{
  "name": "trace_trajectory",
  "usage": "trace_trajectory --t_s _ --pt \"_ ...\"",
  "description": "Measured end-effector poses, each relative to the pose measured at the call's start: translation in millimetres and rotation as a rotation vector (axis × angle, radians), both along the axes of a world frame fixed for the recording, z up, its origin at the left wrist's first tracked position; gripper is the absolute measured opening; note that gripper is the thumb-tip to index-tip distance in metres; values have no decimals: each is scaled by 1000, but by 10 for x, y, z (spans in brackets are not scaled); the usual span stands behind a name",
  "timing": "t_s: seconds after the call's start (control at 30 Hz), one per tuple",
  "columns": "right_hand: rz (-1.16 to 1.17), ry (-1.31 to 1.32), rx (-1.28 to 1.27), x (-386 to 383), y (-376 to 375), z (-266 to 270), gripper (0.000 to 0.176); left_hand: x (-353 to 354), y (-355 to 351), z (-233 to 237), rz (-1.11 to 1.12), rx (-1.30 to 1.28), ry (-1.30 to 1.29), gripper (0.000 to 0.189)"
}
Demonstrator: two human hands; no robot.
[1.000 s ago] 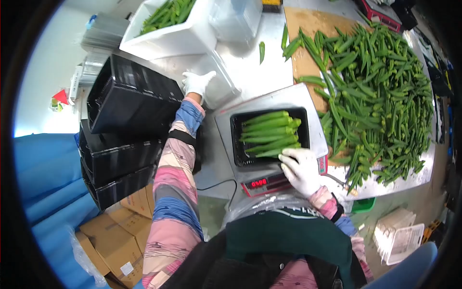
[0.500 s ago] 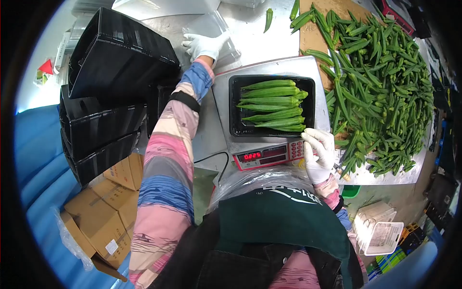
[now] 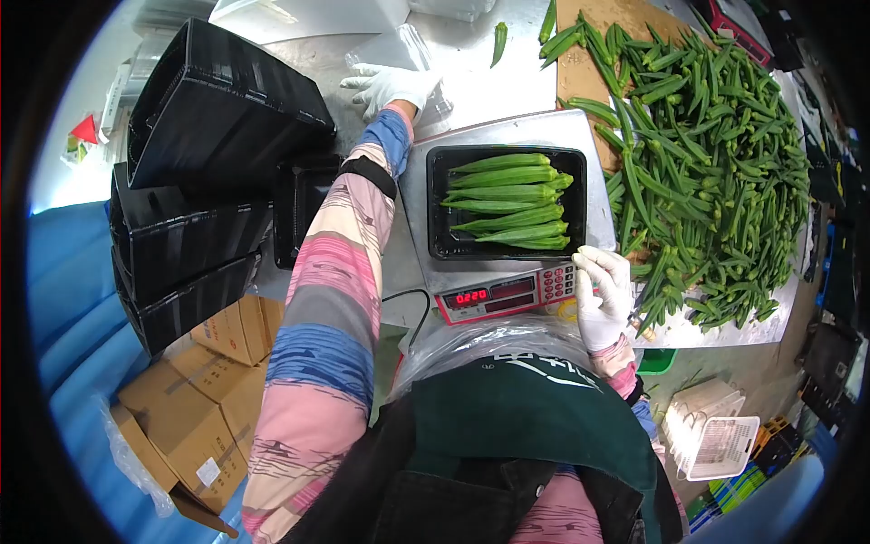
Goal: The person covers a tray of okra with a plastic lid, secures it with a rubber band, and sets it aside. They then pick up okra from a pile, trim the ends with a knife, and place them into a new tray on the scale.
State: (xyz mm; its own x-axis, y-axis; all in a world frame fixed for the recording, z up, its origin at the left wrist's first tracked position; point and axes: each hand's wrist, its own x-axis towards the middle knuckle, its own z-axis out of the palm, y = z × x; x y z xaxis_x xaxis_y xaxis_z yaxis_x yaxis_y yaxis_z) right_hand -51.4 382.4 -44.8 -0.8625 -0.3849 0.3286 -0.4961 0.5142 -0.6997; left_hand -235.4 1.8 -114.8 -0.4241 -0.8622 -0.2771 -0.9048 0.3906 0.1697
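A black tray (image 3: 438, 208) filled with several green okra pods (image 3: 507, 201) sits on a steel scale (image 3: 503, 127) whose red display (image 3: 471, 296) is lit. My right hand (image 3: 605, 286), in a white glove, rests at the scale's front right corner beside the keypad, fingers loosely curled and holding nothing that I can see. My left hand (image 3: 388, 86), also gloved, lies flat with fingers spread on a stack of clear plastic bags (image 3: 399, 50) behind the scale.
A large heap of loose okra (image 3: 716, 154) covers the table's right side, partly on a cardboard sheet (image 3: 580, 63). Stacks of black trays (image 3: 208, 118) stand at the left. Cardboard boxes (image 3: 195, 399) sit on the floor below, and a white basket (image 3: 716, 440) at lower right.
My right hand came off the okra in the tray and drew back to the scale's front right corner. My left hand stayed on the clear bags. The view shifted toward the scale.
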Motion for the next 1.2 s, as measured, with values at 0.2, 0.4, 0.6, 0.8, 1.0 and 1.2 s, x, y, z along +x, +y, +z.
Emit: trace_trajectory --t_s 0.2,0.4,0.6,0.8,1.0,1.2 --pt "-8 -17 13 -17 -2 4 29 -56 59 44 -3 24 -9 151" --pt "-7 -21 -18 -10 -3 -63 29 -37 82 37 -26 21 16 147" --pt "-9 -16 -19 10 17 -66 28 -64 111 23 -39 1 -23 146" --pt "-11 -23 -5 38 54 -58 28 -99 143 49 -29 13 -13 146" --pt "-22 -27 15 38 55 -66 28 -131 93 30 -22 20 -7 146" --pt "-17 -24 17 24 24 -49 28 -113 27 -34 -91 -7 -17 142"
